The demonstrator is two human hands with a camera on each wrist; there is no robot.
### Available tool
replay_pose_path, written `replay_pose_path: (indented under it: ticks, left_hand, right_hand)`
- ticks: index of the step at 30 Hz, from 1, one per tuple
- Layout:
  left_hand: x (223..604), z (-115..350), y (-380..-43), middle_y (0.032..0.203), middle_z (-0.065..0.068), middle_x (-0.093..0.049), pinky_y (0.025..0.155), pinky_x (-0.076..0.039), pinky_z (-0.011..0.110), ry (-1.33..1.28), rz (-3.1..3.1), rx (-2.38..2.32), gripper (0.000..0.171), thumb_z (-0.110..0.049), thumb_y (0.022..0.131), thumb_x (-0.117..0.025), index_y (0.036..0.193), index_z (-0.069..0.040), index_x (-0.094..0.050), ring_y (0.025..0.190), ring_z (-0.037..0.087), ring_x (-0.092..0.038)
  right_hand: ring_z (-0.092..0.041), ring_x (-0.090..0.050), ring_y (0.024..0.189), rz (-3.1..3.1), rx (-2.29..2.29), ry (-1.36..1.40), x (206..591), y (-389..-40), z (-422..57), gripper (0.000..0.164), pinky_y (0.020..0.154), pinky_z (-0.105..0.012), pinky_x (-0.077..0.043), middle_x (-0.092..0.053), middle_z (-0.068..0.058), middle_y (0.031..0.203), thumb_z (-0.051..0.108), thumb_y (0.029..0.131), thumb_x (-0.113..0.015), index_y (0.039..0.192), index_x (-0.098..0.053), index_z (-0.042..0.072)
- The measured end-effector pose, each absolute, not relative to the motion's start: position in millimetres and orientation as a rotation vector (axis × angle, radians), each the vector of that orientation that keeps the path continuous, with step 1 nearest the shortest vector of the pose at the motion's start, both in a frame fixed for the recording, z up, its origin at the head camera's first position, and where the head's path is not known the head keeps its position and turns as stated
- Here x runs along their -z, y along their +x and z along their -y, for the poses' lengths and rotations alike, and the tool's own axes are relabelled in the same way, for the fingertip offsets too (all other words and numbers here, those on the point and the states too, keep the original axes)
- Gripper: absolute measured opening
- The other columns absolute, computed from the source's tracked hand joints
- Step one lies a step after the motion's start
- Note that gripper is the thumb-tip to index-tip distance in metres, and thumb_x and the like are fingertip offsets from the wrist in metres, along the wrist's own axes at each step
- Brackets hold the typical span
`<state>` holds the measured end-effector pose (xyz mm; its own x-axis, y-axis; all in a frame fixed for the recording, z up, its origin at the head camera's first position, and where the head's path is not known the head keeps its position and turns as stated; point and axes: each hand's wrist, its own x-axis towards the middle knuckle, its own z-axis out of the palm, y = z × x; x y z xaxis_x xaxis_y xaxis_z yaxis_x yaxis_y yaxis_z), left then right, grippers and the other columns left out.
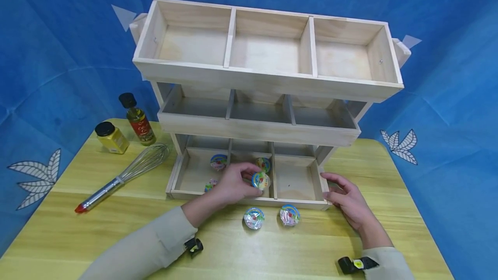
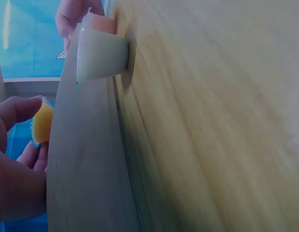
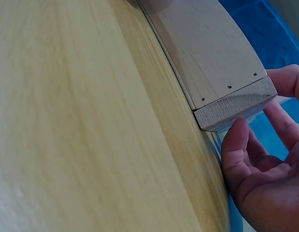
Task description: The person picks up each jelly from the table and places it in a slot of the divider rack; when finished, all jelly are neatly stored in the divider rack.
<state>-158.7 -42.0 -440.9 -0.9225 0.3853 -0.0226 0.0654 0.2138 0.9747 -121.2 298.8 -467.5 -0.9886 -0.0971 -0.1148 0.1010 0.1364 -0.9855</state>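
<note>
Blue cloth [image 1: 74, 42] with leaf drawings hangs behind a pale wooden table [image 1: 307, 249], where a three-tier wooden rack [image 1: 258, 129] stands; a whisk [image 1: 119, 179], an oil bottle [image 1: 141, 125] and a yellow jar [image 1: 113, 139] sit off to its left, well apart from the hands. Over the front of the bottom tray's middle compartment [image 1: 239, 157], the left hand [image 1: 238, 180] pinches a jelly cup [image 1: 260, 181], thumb and fingers parted only by its width; a side hold seems to suit so small a tub, lid roughly upward. Bent but spread, the fingers of the right hand [image 1: 348, 200] rest against the tray's right end, perhaps to steady it; how hard they press, I cannot tell. The held cup has a bright printed lid and, from the left wrist, shows orange-yellow through its side. Two cups [image 1: 254, 218] [image 1: 289, 215] stand lid-up on the table before the rack, probably for easy reach; two others [image 1: 218, 161] [image 1: 210, 185] are in the left compartment [image 1: 191, 172], another cup [image 1: 263, 164] in the middle one.
</note>
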Motion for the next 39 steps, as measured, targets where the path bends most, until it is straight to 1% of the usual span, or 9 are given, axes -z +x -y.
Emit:
replay_pose_path:
  ticks: [5, 11, 16, 23, 30, 39]
  left_hand:
    - [440, 38, -160, 0.097, 0.001, -0.063, 0.076, -0.056, 0.032, 0.387, -2.335, -1.642, 0.052, 0.002, 0.068, -0.087, 0.115, -0.008, -0.068, 0.091, 0.021, -0.059]
    - [442, 35, -161, 0.093, -0.002, -0.063, 0.076, -0.055, 0.030, 0.390, -2.395, -1.530, 0.051, 0.000, 0.069, -0.088, 0.115, -0.008, -0.069, 0.088, 0.018, -0.059]
    - [444, 33, -164, 0.092, -0.001, -0.063, 0.075, -0.054, 0.030, 0.380, -2.391, -1.493, 0.050, -0.001, 0.069, -0.087, 0.115, -0.005, -0.069, 0.086, 0.017, -0.059]
    - [448, 31, -169, 0.092, 0.000, -0.062, 0.075, -0.053, 0.032, 0.379, -2.350, -1.445, 0.051, -0.004, 0.072, -0.086, 0.120, -0.002, -0.067, 0.086, 0.018, -0.058]
    - [449, 30, -171, 0.096, 0.001, -0.062, 0.081, -0.053, 0.031, 0.403, -2.315, -1.437, 0.051, 0.004, 0.071, -0.079, 0.120, 0.000, -0.066, 0.090, 0.018, -0.058]
    - [448, 32, -171, 0.101, 0.002, -0.062, 0.082, -0.054, 0.031, 0.469, -2.260, -1.381, 0.049, 0.012, 0.071, -0.068, 0.119, 0.002, -0.066, 0.094, 0.020, -0.059]
  right_hand:
    - [-0.018, -0.060, 0.107, -2.240, 1.983, -0.012, 467, -122, -298, 0.056, 0.084, -0.028, -0.056, -0.040, -0.023, 0.141, -0.005, 0.089, -0.067, 0.140, -0.045, -0.009]
    - [-0.018, -0.059, 0.106, -2.243, 1.977, -0.006, 466, -121, -298, 0.056, 0.084, -0.028, -0.055, -0.040, -0.022, 0.141, -0.005, 0.089, -0.067, 0.140, -0.045, -0.009]
    - [-0.019, -0.058, 0.108, -2.254, 1.957, 0.008, 466, -121, -298, 0.056, 0.085, -0.027, -0.055, -0.038, -0.021, 0.144, -0.003, 0.090, -0.067, 0.141, -0.045, -0.008]
    - [-0.018, -0.058, 0.108, -2.257, 1.959, 0.014, 466, -121, -298, 0.056, 0.085, -0.027, -0.055, -0.038, -0.022, 0.145, -0.003, 0.090, -0.067, 0.141, -0.045, -0.008]
    - [-0.017, -0.059, 0.107, -2.249, 1.975, 0.015, 467, -121, -298, 0.055, 0.084, -0.028, -0.055, -0.039, -0.022, 0.143, -0.004, 0.090, -0.067, 0.141, -0.045, -0.007]
    - [-0.017, -0.059, 0.107, -2.262, 1.970, 0.000, 470, -122, -299, 0.053, 0.084, -0.027, -0.055, -0.040, -0.017, 0.142, -0.002, 0.090, -0.068, 0.139, -0.050, -0.003]
